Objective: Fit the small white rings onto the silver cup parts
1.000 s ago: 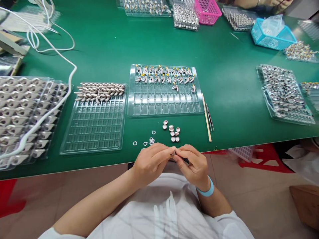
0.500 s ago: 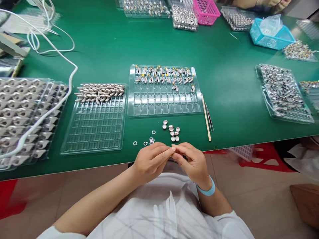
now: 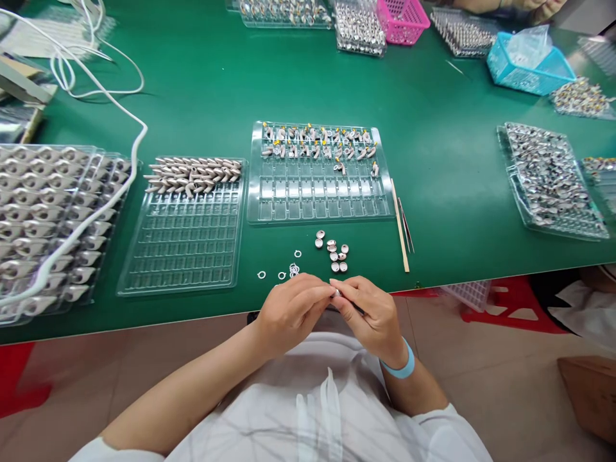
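My left hand (image 3: pixel 289 311) and my right hand (image 3: pixel 373 314) meet fingertip to fingertip at the near edge of the green table (image 3: pixel 216 96). Both are closed in a pinch on a tiny part between them that I cannot make out; a thin dark tool shows in my right hand. Just beyond my fingers lie several small white rings (image 3: pixel 282 274) and a cluster of small round metal caps (image 3: pixel 334 251). Farther out sits a clear tray (image 3: pixel 317 192) with two rows of small grey and yellow parts at its far end.
A second clear tray (image 3: pixel 185 237) with grey pieces at its far end lies left, full trays (image 3: pixel 48 218) and a white cable (image 3: pixel 129 167) beyond. A wooden stick and tweezers (image 3: pixel 402 224) lie right. More trays, pink (image 3: pixel 402 19) and blue baskets (image 3: pixel 529 67) stand farther off.
My hands stay pinched together at the table edge with only small finger shifts. The view has tilted slightly.
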`<state>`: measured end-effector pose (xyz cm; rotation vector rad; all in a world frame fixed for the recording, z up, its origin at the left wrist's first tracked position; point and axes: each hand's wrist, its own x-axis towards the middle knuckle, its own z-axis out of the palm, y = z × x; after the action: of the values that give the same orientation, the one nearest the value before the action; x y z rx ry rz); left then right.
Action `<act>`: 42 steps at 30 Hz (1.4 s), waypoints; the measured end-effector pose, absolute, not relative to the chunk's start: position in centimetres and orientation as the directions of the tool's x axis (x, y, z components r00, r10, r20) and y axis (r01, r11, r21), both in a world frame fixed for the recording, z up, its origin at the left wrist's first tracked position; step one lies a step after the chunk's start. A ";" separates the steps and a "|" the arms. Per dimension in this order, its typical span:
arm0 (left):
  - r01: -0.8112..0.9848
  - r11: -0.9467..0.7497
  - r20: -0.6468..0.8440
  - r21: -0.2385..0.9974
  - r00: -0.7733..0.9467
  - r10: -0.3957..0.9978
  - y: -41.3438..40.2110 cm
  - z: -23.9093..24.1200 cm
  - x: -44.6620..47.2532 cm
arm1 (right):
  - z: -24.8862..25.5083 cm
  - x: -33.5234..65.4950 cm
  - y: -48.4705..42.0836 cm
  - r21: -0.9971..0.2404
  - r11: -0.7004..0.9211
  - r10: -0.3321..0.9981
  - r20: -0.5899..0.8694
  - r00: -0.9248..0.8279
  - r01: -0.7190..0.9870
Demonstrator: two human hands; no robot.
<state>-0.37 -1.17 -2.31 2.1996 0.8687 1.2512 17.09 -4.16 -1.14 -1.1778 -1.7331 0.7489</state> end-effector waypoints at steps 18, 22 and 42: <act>0.296 -0.768 0.628 0.567 0.448 0.637 -1.4 -2.6 -0.1 | -2.1 17.5 -4.7 -0.735 0.465 0.883 0.423 -0.202 0.495; 0.315 -0.767 0.621 0.559 0.455 0.638 -1.5 -2.7 -0.1 | -2.5 17.3 -5.1 -0.713 0.461 0.884 0.417 -0.210 0.528; 0.385 -0.793 0.593 0.472 0.527 0.609 -1.9 -2.0 0.4 | -2.4 16.7 -5.7 -0.629 0.489 0.859 0.468 -0.208 0.605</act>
<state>0.38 -1.93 -1.97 2.4860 0.8316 1.1302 16.68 -5.67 -2.36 -1.2123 -1.9202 0.3947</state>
